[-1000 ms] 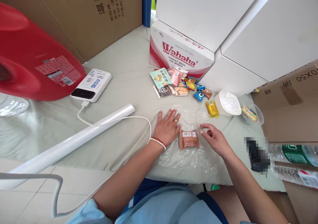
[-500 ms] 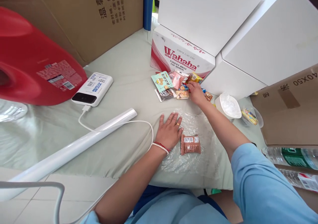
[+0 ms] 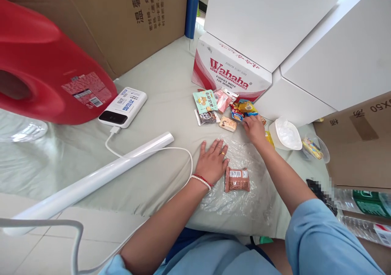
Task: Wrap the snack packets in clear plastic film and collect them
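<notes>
My left hand (image 3: 214, 161) lies flat, fingers apart, on the left edge of a crinkled clear plastic sheet (image 3: 238, 204) spread on the pale green cloth. A brown snack packet (image 3: 237, 180) sits on that sheet just right of my left wrist. My right hand (image 3: 254, 128) reaches out to the near edge of a pile of small snack packets (image 3: 224, 104). Its fingertips rest on a blue and red packet (image 3: 237, 114). Whether the fingers grip it is hidden. A yellow packet (image 3: 269, 138) shows beside my right wrist.
A Wahaha carton (image 3: 229, 69) and white boxes stand behind the pile. A white lidded bowl (image 3: 287, 134) and a clear cup (image 3: 316, 149) sit right. A power bank (image 3: 124, 107), white roll (image 3: 91, 181) and red jug (image 3: 39, 63) lie left; water bottles (image 3: 363, 197) lie far right.
My right hand left the brown packet, reached up into the snack pile, then drew back slightly toward its near edge. My left hand stayed flat on the sheet.
</notes>
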Motion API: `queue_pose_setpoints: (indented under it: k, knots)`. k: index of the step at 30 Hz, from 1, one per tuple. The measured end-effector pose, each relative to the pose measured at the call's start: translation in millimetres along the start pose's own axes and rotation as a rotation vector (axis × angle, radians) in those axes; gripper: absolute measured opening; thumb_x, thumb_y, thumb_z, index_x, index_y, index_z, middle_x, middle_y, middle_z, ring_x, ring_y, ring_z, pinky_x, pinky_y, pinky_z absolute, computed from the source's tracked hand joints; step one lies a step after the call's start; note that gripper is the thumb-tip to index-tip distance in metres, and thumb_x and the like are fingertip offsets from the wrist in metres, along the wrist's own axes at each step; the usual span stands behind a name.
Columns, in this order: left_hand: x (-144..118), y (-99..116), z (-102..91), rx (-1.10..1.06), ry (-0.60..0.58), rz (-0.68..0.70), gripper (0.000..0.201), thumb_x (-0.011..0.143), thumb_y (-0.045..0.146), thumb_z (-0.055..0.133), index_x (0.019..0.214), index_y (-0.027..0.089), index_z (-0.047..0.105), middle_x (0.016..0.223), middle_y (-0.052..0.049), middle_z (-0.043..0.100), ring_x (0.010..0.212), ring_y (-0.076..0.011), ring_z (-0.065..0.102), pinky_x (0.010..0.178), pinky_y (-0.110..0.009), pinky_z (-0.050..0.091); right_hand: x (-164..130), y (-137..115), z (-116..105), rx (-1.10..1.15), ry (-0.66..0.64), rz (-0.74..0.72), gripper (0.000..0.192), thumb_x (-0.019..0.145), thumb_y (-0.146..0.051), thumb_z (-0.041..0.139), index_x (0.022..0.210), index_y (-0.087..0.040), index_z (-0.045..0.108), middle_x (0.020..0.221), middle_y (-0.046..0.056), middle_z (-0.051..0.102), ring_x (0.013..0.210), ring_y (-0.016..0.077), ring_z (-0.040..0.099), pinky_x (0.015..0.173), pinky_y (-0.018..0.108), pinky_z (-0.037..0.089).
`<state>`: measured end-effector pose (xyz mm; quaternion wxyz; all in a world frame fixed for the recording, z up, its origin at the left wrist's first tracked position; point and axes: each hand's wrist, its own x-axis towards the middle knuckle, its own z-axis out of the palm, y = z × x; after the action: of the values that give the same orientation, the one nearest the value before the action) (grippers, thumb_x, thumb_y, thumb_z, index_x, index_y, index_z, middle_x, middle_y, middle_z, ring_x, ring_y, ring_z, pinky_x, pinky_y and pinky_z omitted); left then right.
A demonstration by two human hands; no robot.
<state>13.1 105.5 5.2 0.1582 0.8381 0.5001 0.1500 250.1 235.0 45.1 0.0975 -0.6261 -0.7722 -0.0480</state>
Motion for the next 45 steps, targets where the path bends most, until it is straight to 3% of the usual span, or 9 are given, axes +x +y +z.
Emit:
queue_pose_setpoints:
  k: [5,9,16,19,26,29,32,36,45]
  knots:
    - [1,-1,4.4,0.004,0.02,0.012,0.053,0.105,0.043,0.039,0.153,0.025,0.05,0.167,-0.009,0.04,0.157,-0.0282,0.032,0.127,-0.065,0.015,-84,15,-38,0.758,0.162,0.531,0.03,0.085,-0.05,0.069,0.092,-0.021,0.062,0.074,0.002,0.064,0.067,0.0181,0.056,0.062,0.03,0.046]
    - [1,-1,5.4,0.013,0.027,0.016,0.053,0.104,0.043,0.04,0.153,0.026,0.05,0.167,-0.009,0.04,0.157,-0.0295,0.031,0.127,-0.065,0.013,-151,-10,-68,1.302,0.108,0.801,0.045,0.066,-0.047,0.088,0.087,-0.021,0.059,0.073,-0.002,0.065,0.05,0.007,0.045,0.044,0.019,0.033]
    - [1,0,3.1,0.046,0.014,0.025,0.054,0.106,0.043,0.036,0.154,0.022,0.049,0.166,-0.012,0.039,0.156,-0.0286,0.032,0.126,-0.066,0.012,-212,-94,-66,1.499,-0.098,0.973,0.048,0.066,-0.052,0.089,0.085,-0.019,0.061,0.053,-0.008,0.055,0.039,0.0048,0.038,0.037,0.016,0.027]
    - [2,0,3.3,0.054,0.013,0.025,0.055,0.106,0.044,0.036,0.154,0.022,0.049,0.166,-0.012,0.04,0.156,-0.0288,0.032,0.126,-0.066,0.012,-224,-111,-55,1.397,-0.126,0.98,0.054,0.067,-0.063,0.084,0.088,-0.019,0.06,0.064,-0.003,0.065,0.041,0.0071,0.045,0.039,0.019,0.034]
    - [2,1,2.8,0.048,0.005,0.023,0.054,0.105,0.042,0.037,0.154,0.023,0.049,0.167,-0.012,0.039,0.156,-0.0295,0.032,0.127,-0.065,0.011,-241,-91,-61,0.646,-0.125,0.745,0.046,0.093,-0.064,0.058,0.108,-0.021,0.065,0.072,0.001,0.068,0.062,0.0194,0.063,0.062,0.032,0.05]
    - [2,1,2.3,0.048,0.005,0.027,0.054,0.105,0.042,0.037,0.153,0.022,0.049,0.167,-0.012,0.039,0.156,-0.0286,0.032,0.127,-0.065,0.011,-225,-82,-70,0.425,-0.037,0.487,0.042,0.096,-0.053,0.061,0.124,-0.021,0.064,0.109,0.01,0.071,0.099,0.0253,0.07,0.088,0.039,0.055]
    - [1,1,2.3,0.05,0.014,0.024,0.054,0.105,0.043,0.036,0.153,0.022,0.049,0.167,-0.012,0.039,0.156,-0.0281,0.032,0.127,-0.065,0.01,-200,-83,-76,0.352,-0.236,0.214,0.061,0.09,-0.043,0.073,0.144,-0.023,0.054,0.154,0.015,0.05,0.133,0.0301,0.057,0.103,0.042,0.052]
    - [1,0,3.4,0.045,0.008,0.017,0.055,0.105,0.043,0.036,0.154,0.022,0.049,0.167,-0.011,0.039,0.156,-0.0269,0.032,0.128,-0.064,0.009,-176,-94,-79,0.25,-0.574,0.046,0.075,0.087,-0.031,0.076,0.155,-0.026,0.045,0.16,0.014,0.044,0.132,0.0329,0.059,0.101,0.044,0.054]
    - [0,2,1.6,0.016,0.008,0.008,0.055,0.105,0.043,0.037,0.155,0.022,0.047,0.168,-0.011,0.038,0.157,-0.0274,0.031,0.128,-0.064,0.007,-187,-87,-71,0.388,-0.528,-0.121,0.084,0.088,-0.019,0.072,0.162,-0.028,0.033,0.159,0.014,0.044,0.143,0.0297,0.049,0.117,0.048,0.045]
